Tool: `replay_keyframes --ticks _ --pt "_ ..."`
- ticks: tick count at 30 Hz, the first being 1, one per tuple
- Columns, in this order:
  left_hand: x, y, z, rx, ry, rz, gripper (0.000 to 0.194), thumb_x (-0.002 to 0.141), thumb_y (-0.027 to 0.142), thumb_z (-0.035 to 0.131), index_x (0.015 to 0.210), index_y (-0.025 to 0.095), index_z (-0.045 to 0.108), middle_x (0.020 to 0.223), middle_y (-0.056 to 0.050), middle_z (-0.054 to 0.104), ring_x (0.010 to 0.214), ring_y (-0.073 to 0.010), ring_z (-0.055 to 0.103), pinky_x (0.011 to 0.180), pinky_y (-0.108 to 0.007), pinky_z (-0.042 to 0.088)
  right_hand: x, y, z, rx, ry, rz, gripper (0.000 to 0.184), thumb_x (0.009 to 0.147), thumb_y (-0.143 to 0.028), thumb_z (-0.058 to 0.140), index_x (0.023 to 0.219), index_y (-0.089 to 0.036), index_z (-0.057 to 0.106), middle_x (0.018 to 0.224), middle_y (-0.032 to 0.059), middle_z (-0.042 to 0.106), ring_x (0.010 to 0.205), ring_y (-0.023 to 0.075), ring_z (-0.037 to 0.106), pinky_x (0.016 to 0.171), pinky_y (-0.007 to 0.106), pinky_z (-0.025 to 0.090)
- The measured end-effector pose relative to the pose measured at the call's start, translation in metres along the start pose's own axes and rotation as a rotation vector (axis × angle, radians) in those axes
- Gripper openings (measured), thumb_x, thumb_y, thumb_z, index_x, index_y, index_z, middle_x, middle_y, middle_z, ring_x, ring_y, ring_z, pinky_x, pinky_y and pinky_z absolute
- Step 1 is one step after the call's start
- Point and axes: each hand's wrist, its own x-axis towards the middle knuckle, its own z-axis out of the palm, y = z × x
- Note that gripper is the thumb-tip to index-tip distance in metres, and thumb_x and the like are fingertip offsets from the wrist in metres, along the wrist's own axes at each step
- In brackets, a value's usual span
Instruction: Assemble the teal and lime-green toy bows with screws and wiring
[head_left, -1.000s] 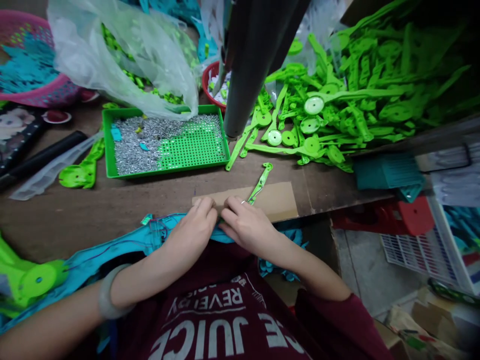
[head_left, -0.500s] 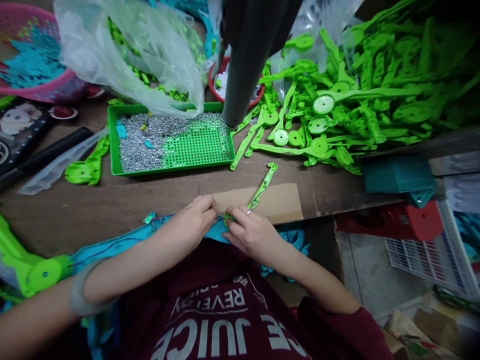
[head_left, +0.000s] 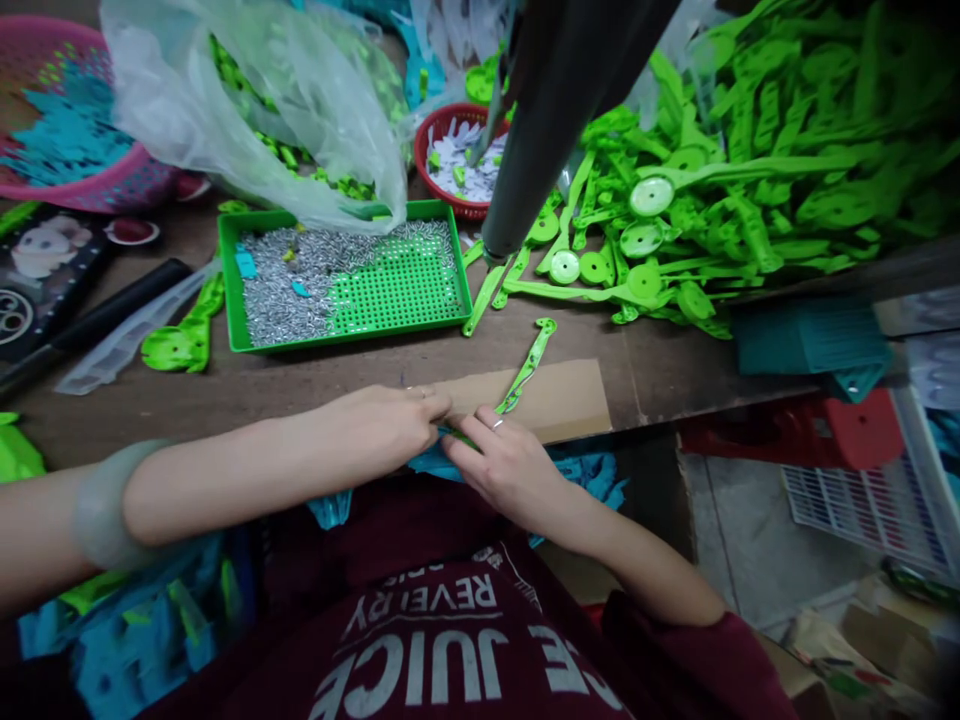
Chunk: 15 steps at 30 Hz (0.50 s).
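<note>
My right hand [head_left: 504,466], with a ring on one finger, is closed on the near end of a slim green plastic piece [head_left: 529,362]. That piece has a hooked far end and a thin wire-like line along it, and it extends over a flat cardboard strip [head_left: 574,395] at the table's edge. My left hand [head_left: 405,422] meets it from the left, its fingers pinched together close to the right thumb. Whatever lies between the left fingertips is hidden. Blue plastic [head_left: 429,460] shows just under both hands.
A green tray [head_left: 345,340] of small metal screws or pins stands ahead. Behind it are a plastic bag [head_left: 300,150] and a red basket [head_left: 450,205] of white pieces. A dark metal column [head_left: 525,170] comes down beside a heap of green parts [head_left: 750,190].
The long blue and green piece at the left has slid off the table edge from under my left forearm. My left forearm has swung flatter; my right hand stays nearly in place.
</note>
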Motion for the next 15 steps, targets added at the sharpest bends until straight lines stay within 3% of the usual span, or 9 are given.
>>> replay_keyframes --ticks 4,8,15 --pt "0.0020 0.0033 -0.0047 0.109 -0.022 0.079 0.021 0.086 0.004 0.053 0.075 0.017 0.066 0.088 -0.005 0.065 0.079 -0.0197 0.064 0.069 -0.030 0.048 -0.0005 0.0019 0.0039 0.022 0.018 -0.033 0.017 0.099 -0.018 0.050 0.106 -0.015 0.065 0.108 0.0112 0.062 0.098 0.0241 0.047 0.075 0.036 0.042" --pt "0.0029 0.0015 -0.0043 0.191 0.008 0.164 0.020 0.091 0.008 0.052 0.083 0.018 0.069 0.093 -0.006 0.067 0.085 -0.0192 0.065 0.076 -0.029 0.050 -0.0002 0.0034 0.0063 0.036 0.049 -0.032 0.016 0.099 -0.018 0.052 0.107 -0.015 0.066 0.100 0.0092 0.061 0.094 0.0234 0.046 0.074 0.035 0.041" --pt "-0.0037 0.0045 -0.0059 0.272 -0.046 0.114 0.019 0.090 0.007 0.056 0.086 0.018 0.071 0.094 -0.005 0.066 0.077 -0.0172 0.064 0.069 -0.028 0.049 0.0007 0.0027 0.0037 -0.026 0.029 -0.063 0.020 0.099 -0.017 0.050 0.108 -0.015 0.068 0.110 0.0122 0.061 0.097 0.0245 0.046 0.076 0.036 0.042"
